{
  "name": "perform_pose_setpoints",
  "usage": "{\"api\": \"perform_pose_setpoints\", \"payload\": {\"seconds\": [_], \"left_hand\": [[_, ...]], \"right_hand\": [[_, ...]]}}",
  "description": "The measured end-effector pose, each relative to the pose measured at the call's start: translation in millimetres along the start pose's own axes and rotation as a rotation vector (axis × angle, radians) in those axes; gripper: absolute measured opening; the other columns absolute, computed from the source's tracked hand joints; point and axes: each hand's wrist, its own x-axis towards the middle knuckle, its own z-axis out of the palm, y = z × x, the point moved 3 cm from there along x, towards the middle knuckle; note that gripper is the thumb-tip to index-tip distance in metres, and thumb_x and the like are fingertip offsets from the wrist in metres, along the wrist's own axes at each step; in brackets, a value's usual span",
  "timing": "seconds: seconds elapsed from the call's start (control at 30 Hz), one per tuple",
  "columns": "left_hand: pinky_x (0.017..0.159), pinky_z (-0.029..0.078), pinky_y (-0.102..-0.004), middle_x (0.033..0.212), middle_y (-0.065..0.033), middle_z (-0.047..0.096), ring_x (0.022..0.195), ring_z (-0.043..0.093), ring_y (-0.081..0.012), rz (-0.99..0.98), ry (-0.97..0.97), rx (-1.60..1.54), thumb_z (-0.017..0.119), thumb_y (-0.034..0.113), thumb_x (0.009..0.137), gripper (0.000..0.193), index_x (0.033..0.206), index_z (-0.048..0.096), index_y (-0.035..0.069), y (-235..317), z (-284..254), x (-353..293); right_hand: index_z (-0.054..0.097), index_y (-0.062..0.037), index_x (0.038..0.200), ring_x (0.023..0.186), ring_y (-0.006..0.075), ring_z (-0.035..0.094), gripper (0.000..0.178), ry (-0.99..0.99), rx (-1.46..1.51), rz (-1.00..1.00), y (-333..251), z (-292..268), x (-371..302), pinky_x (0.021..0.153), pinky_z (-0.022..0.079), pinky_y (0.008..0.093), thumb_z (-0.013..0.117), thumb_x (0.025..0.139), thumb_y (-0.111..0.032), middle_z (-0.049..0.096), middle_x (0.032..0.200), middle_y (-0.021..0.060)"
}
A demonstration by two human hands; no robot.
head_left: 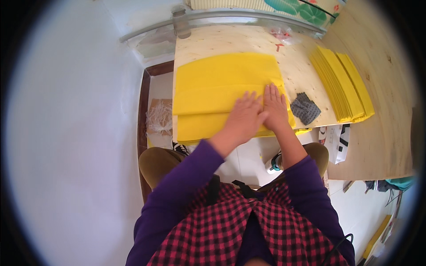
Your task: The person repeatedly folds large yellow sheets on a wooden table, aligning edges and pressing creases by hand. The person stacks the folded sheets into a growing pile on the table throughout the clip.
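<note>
A wide piece of yellow fabric (222, 77) lies on the wooden table in front of me, with a fold or layer edge running across its nearer part. My left hand (243, 117) rests on the fabric right of its middle, fingers stretched out. Close beside it, my right hand (275, 106) lies flat near the fabric's right edge, fingers straight and pointing away from me. The two hands touch or nearly touch at the thumbs. Neither holds anything. What lies under the palms is hidden.
Right of the fabric sits a crumpled grey patterned cloth (305, 108). Stacks of folded yellow fabric (339, 84) stand at the table's right side. A bottle (181, 23) and a clear plastic bag (282, 33) are at the back. The wooden tabletop (213, 40) meets a wall on the left.
</note>
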Motion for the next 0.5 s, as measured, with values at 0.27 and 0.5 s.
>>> {"api": "perform_pose_setpoints", "payload": {"seconds": [0.27,0.5], "left_hand": [[0.117,0.007,-0.0491,0.156,-0.0171,0.021,0.146,0.014,-0.0300,-0.324,-0.055,0.334,0.034,0.053,0.096,0.074,0.149,0.025,0.002,-22,11,9],[0.117,0.009,-0.0501,0.157,-0.0167,0.017,0.146,0.014,-0.0285,-0.554,-0.018,0.525,0.037,0.055,0.095,0.077,0.149,0.021,0.002,-89,-47,-41]], "right_hand": [[0.021,-0.0001,0.149,0.146,0.0273,0.015,0.075,0.028,0.044,0.000,1,2,-1,0.117,0.011,0.0445,0.037,0.096,-0.050,0.017,0.157,0.0170],[0.021,0.0005,0.149,0.146,0.0268,0.015,0.076,0.058,0.087,-0.002,-2,2,-1,0.118,0.010,0.0440,0.037,0.096,-0.051,0.019,0.156,0.0169]]}}
